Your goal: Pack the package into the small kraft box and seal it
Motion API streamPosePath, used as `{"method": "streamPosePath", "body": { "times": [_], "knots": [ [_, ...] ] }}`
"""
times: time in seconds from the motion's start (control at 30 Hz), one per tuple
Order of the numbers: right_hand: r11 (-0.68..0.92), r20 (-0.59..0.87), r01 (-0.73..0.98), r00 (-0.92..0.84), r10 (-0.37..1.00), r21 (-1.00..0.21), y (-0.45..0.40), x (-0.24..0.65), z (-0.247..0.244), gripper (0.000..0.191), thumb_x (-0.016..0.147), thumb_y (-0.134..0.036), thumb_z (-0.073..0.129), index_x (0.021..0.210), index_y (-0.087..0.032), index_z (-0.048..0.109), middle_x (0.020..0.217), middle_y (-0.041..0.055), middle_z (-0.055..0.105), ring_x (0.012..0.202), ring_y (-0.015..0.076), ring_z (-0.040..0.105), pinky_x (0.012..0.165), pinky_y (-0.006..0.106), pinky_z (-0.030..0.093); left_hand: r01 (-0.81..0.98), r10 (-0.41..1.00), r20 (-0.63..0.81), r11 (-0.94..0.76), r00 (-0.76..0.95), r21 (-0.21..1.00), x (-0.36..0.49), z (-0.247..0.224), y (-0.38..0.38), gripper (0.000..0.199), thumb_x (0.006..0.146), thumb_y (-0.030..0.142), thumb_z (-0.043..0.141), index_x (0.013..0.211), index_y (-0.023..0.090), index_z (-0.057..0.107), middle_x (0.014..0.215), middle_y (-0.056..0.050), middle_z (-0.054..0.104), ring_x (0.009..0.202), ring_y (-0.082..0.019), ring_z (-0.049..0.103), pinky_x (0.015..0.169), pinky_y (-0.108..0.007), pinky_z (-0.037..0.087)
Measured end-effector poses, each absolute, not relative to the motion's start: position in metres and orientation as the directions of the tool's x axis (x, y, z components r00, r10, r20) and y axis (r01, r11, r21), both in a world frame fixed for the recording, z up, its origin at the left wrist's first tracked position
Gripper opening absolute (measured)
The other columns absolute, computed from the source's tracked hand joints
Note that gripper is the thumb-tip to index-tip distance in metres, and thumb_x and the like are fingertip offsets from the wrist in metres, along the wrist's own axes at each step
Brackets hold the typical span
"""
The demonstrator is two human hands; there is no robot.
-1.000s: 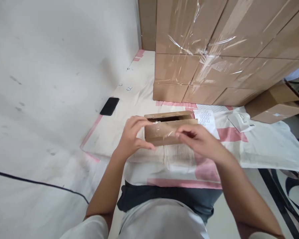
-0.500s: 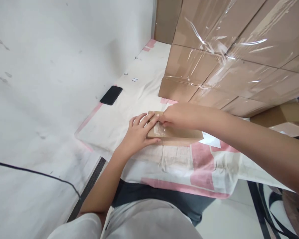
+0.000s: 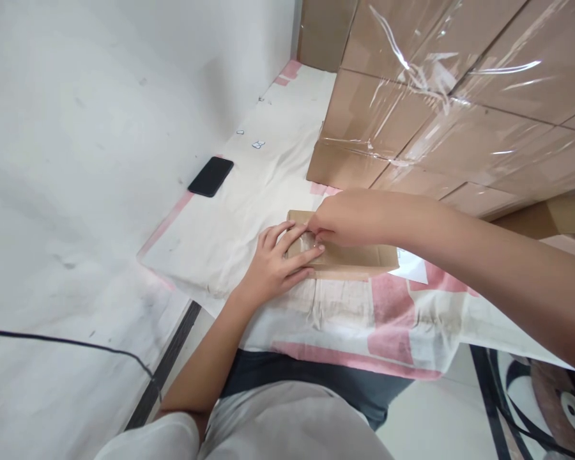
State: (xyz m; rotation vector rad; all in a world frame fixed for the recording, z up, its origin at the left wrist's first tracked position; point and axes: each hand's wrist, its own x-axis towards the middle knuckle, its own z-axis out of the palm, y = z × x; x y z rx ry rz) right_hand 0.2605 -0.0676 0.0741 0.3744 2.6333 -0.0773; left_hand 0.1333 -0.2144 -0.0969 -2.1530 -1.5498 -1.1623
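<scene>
Small cardboard box at the centre of the frame, plain brown, clear tape shining at its left end, contents out of sight! A second ago a dark gap showed and the hands stood apart; now both are on it. Left hand spread across that end, right hand bunched at the tape, its grip impossible to tell. Film-wrapped cartons fill the upper right, contents hidden.

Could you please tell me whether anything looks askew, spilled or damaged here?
Nothing visible looks spilled or broken. The tablecloth is wrinkled near the small box, rather than lying smooth, and the white wall at left bears grey smudges.
</scene>
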Motion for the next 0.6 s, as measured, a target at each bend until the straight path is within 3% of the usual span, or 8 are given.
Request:
{"method": "streamPosePath", "body": {
  "times": [0.27,0.43,0.6],
  "knots": [
    [0.916,-0.607,0.4,-0.725,0.325,0.014,-0.068,0.248,0.081,0.017,0.092,-0.018,0.064,0.079,-0.02,0.075,0.063,-0.0004,0.061,0.051,0.0109,0.045,0.061,0.03,0.027,0.881,0.723,0.685,-0.379,0.091,0.283,0.136,-0.096,-0.219,0.041,0.096,0.04,0.069,0.137,0.037,0.067,0.15,-0.011,0.059,0.14,-0.035,0.047,0.112,-0.053,0.038],
    [0.919,-0.603,0.393,-0.743,0.29,-0.042,-0.065,0.251,0.083,0.021,0.087,-0.021,0.067,0.066,-0.02,0.065,0.055,-0.002,0.052,0.047,0.0099,0.038,0.055,0.03,0.025,0.896,0.734,0.67,-0.365,0.11,0.253,0.137,-0.096,-0.22,0.042,0.097,0.039,0.068,0.139,0.04,0.065,0.154,-0.012,0.056,0.142,-0.036,0.046,0.113,-0.054,0.037],
    [0.926,-0.556,0.364,-0.793,0.25,-0.102,-0.061,0.258,0.091,0.027,0.087,-0.02,0.067,0.062,-0.019,0.055,0.053,-0.0049,0.041,0.043,0.0067,0.03,0.05,0.028,0.021,0.901,0.739,0.67,-0.338,0.075,0.271,0.14,-0.102,-0.221,0.052,0.099,0.041,0.066,0.148,0.032,0.052,0.159,-0.017,0.052,0.147,-0.035,0.045,0.117,-0.057,0.029]
  ]
}}
